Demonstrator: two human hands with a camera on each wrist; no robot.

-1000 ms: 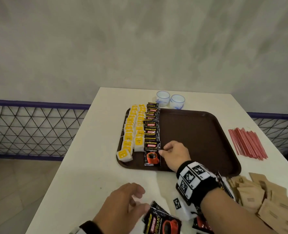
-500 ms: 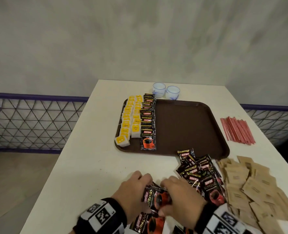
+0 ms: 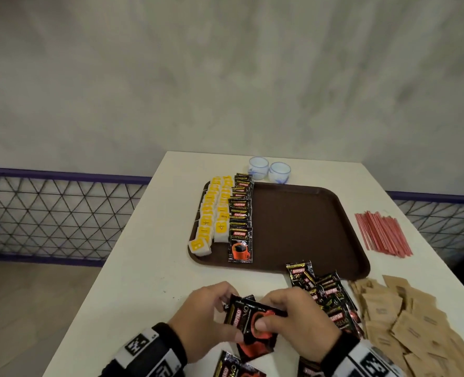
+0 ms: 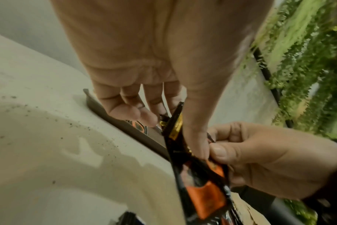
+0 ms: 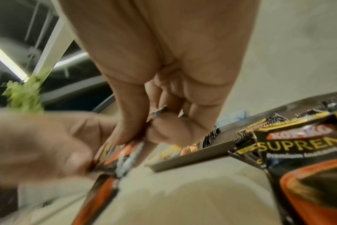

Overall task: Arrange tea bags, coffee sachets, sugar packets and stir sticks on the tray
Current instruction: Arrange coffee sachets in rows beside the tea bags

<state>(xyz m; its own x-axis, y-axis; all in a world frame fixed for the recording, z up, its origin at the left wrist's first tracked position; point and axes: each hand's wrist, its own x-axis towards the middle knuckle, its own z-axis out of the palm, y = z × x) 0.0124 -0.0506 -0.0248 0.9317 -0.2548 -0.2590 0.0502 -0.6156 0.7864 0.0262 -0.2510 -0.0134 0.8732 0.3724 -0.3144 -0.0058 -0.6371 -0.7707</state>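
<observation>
Both hands hold a small stack of black coffee sachets (image 3: 248, 322) just above the near table edge. My left hand (image 3: 206, 319) grips its left side, thumb on top (image 4: 197, 143). My right hand (image 3: 293, 322) pinches its right side (image 5: 144, 134), thumb on the red cup print. The brown tray (image 3: 301, 227) lies beyond, with two rows of yellow tea bags (image 3: 212, 213) and one row of coffee sachets (image 3: 240, 216) along its left side. Loose coffee sachets (image 3: 326, 295) lie to the right of my hands.
Brown sugar packets (image 3: 404, 322) are spread at the near right. Red stir sticks (image 3: 380, 235) lie right of the tray. Two small white cups (image 3: 269, 170) stand behind the tray. More sachets (image 3: 236, 368) lie at the near edge. A mesh railing runs beyond the table's sides.
My right hand left the sachet row on the tray and came back to the near edge. Both hands now hold a stack of sachets and have lifted it slightly.
</observation>
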